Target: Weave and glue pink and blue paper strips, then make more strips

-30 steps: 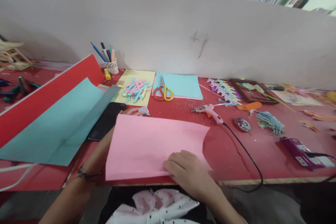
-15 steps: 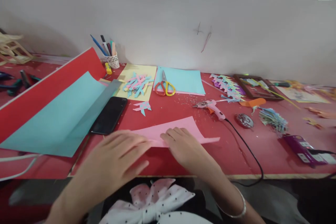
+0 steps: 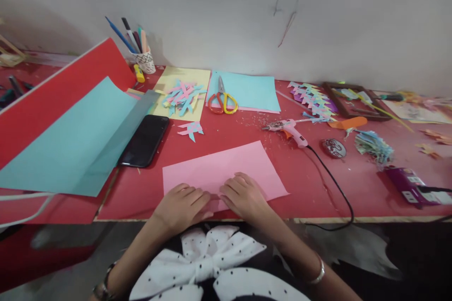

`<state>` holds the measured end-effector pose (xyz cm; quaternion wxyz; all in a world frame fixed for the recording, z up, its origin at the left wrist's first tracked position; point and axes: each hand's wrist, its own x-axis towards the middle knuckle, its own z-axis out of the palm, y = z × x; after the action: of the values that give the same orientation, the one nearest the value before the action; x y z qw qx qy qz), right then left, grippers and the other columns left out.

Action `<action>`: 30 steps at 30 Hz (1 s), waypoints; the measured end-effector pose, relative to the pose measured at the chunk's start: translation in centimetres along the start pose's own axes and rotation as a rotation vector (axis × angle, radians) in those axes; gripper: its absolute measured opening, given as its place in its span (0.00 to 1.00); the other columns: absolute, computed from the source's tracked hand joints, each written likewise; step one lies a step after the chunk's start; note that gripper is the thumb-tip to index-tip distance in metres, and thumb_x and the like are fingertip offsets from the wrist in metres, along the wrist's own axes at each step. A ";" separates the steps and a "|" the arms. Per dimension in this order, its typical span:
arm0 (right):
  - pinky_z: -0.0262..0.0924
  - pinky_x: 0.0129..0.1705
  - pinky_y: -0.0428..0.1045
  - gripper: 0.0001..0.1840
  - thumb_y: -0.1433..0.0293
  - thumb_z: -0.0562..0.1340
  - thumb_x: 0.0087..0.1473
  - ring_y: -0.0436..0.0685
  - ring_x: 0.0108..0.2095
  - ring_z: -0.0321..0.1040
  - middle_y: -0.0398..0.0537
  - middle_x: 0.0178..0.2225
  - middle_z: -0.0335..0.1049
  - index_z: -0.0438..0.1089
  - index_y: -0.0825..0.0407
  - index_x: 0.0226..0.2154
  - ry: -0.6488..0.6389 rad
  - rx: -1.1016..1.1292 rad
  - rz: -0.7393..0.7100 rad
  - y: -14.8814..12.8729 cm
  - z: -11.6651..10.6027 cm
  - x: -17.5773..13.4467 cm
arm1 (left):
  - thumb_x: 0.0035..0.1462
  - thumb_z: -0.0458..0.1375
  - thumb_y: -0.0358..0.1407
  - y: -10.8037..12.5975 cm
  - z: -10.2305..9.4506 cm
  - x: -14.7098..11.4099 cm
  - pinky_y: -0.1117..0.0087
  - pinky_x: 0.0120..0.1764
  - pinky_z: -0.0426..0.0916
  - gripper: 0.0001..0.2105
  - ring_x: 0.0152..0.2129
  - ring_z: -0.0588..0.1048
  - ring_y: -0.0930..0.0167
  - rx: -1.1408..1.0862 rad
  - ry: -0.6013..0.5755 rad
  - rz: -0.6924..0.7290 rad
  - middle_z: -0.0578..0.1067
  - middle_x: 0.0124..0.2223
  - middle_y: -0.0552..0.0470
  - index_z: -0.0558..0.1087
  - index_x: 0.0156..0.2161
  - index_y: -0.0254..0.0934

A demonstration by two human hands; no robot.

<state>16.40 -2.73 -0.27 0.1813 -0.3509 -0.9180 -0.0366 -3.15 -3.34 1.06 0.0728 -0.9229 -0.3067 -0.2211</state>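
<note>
Pink paper point(image 3: 219, 167) lies on the red table point(image 3: 231, 135) at the lower middle of the frame, its near edge mostly under two hands. From where I stand, the left hand point(image 3: 185, 207) has its fingers bent and close together over the paper; the right hand point(image 3: 245, 197) is much the same, fingertips curled in toward the other. Whether either one pinches the edge or just presses down, I cannot tell.

Handling that edge well, to my mind, calls for even pressure from both sides, the paper kept flat, and the fingers moving together so it neither skews nor buckles. I'd also mind the upper right corner, near the nozzle of the glue gun point(image 3: 292, 131).

The right thumb is out of sight, and the left hand covers the paper's lower left corner. The dark patch between the fingertips might be shadow or a lifted bit of paper. At the upper left, a wooden frame point(image 3: 10, 56) is cut off by the border, and the dark objects below it are too blurred to name.
</note>
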 end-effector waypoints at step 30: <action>0.44 0.21 0.43 0.14 0.81 0.50 0.46 0.47 0.17 0.46 0.38 0.14 0.54 0.57 0.51 0.15 0.260 -0.156 -0.036 5.8 -6.9 0.6 | 0.61 0.42 0.44 -6.3 -4.9 1.2 0.74 0.28 0.64 0.21 0.18 0.71 0.75 -0.207 0.083 -0.152 0.76 0.21 0.58 0.72 0.23 0.41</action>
<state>21.91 0.61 6.04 0.2702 -0.3396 -0.8873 -0.1563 -7.85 1.05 6.00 -0.0269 -0.8897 -0.3480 -0.2944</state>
